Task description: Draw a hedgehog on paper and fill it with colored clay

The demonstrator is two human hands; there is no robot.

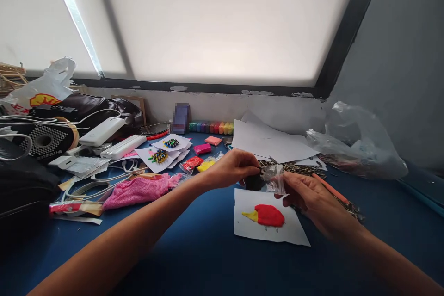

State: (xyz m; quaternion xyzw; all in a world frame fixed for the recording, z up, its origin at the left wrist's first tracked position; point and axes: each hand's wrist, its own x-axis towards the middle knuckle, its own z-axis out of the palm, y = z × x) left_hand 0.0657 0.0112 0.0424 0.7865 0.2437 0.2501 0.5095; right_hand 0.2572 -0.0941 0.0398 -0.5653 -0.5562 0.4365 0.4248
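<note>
Both hands hold a small clear plastic bag with a lump of black modelling clay at its left end. My left hand pinches the black end from above. My right hand grips the bag's right edge between thumb and fingers. Whether the clay sits wholly inside the bag I cannot tell. Just below lies a white paper sheet, flat on the blue table. On it is a flat clay shape with a red body, a yellow pointed end and short thin lines drawn beneath.
Several clay packets, one red, lie left of my hands, near cards with clay figures. A pink cloth, cables and white power banks crowd the left. Behind are paper sheets; a plastic bag stands right.
</note>
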